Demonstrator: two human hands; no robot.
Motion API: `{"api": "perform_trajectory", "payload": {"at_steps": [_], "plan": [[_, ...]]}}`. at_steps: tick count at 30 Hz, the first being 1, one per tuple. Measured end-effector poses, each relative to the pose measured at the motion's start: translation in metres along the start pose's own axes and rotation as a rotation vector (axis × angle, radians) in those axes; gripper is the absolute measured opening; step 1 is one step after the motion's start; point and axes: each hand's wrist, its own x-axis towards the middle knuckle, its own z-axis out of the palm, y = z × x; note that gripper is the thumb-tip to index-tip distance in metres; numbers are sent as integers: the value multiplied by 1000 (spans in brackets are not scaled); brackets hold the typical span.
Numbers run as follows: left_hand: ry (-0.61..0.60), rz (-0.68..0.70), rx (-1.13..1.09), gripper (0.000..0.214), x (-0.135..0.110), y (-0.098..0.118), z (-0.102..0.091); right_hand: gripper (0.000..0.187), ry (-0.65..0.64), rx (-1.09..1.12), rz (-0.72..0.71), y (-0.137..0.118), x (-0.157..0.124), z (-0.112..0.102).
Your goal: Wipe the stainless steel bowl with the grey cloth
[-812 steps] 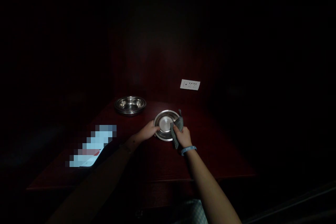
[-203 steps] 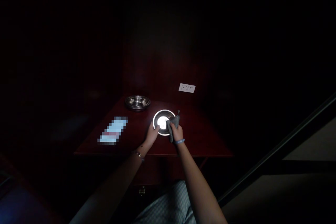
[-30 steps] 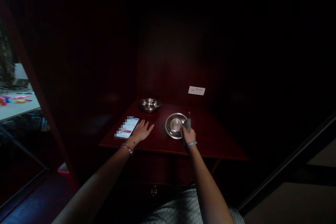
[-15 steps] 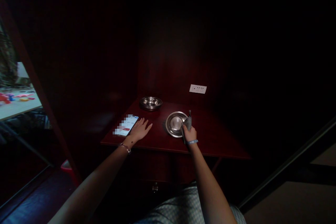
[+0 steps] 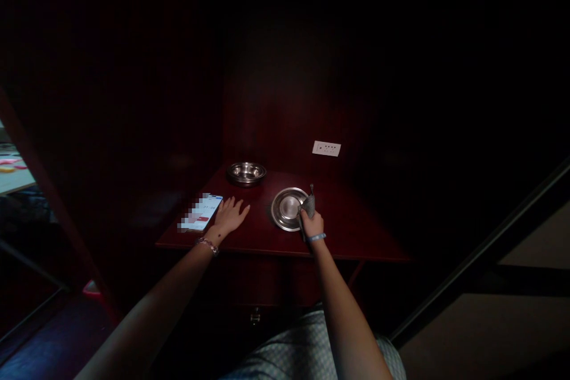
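Note:
My right hand (image 5: 315, 227) is closed round a grey cloth (image 5: 307, 208), which is folded over the right rim of a shiny steel dish (image 5: 288, 206). Thumb on top, it grips the dish through the cloth; whether the dish touches the desk I cannot tell. My left hand (image 5: 229, 217) lies palm down on the dark red desk (image 5: 262, 237), fingers spread. Just left of it is a phone (image 5: 202, 212) with its screen lit, partly blurred out. Behind the left hand stands a small stack of steel dishes (image 5: 246, 173).
A white socket plate (image 5: 326, 148) is fixed to the back wall. Dark panels enclose the desk at the sides. On the floor at lower left is a red bin (image 5: 92, 289), and beyond the left panel part of another table (image 5: 15, 179) shows.
The whole view has shifted, so everything appears a little further left. Against the desk, both hands, the dish and the cloth stay in nearly the same places.

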Motion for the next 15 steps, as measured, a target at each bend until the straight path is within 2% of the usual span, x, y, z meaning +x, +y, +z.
{"api": "perform_trajectory", "payload": {"at_steps": [4,7,11,15], "plan": [[-28,8,-34,67,-1,-1,-4,32,-11,-22,8,0,0,0],[-29,35,-161,67,-3,8,-9,33,-22,-64,23,-2,-1,0],[-59,143,-580,66,-10,40,-15,33,-31,-109,34,-5,-1,-1],[-110,126,-1036,61,-9,83,-8,34,-39,-90,48,-4,0,-1]]}}
